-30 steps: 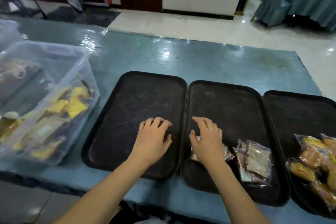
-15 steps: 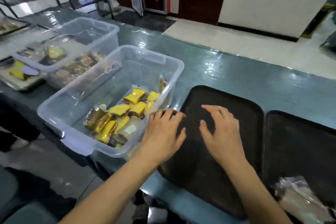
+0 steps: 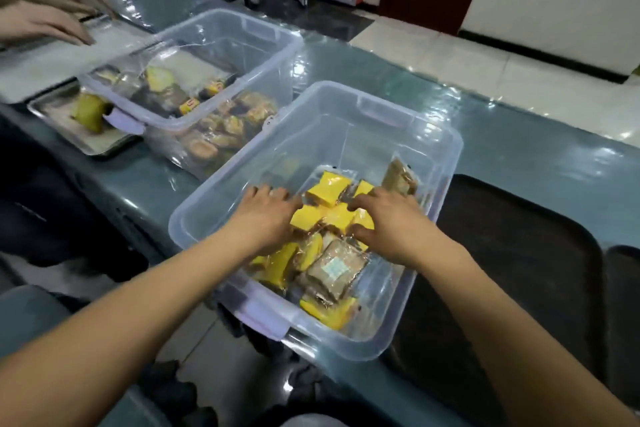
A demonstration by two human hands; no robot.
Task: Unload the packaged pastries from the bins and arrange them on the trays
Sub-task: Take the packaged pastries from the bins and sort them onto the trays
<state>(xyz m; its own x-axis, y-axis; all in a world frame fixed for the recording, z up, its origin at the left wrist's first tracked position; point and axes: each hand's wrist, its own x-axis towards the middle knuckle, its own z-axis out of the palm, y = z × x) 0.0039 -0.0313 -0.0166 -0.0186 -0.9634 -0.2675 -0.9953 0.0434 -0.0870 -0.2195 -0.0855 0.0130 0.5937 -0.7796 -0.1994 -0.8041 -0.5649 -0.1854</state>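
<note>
Pastries (image 3: 323,215) lying in bin (image 3: 429,180); both hands, left (image 3: 266,218) and right (image 3: 391,222), are closing on packets; next, lifting to tray (image 3: 512,253).

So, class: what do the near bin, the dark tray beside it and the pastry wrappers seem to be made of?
Near bin: clear, glossy plastic, since its contents show through the walls. Dark tray: black and matt, probably plastic; unclear. Pastry wrappers: thin clear film, crinkled and shiny.

No wording can be read anywhere. A pale label (image 3: 335,267) on a brown pastry packet (image 3: 337,270) in the near bin (image 3: 398,107) is blurred.
</note>
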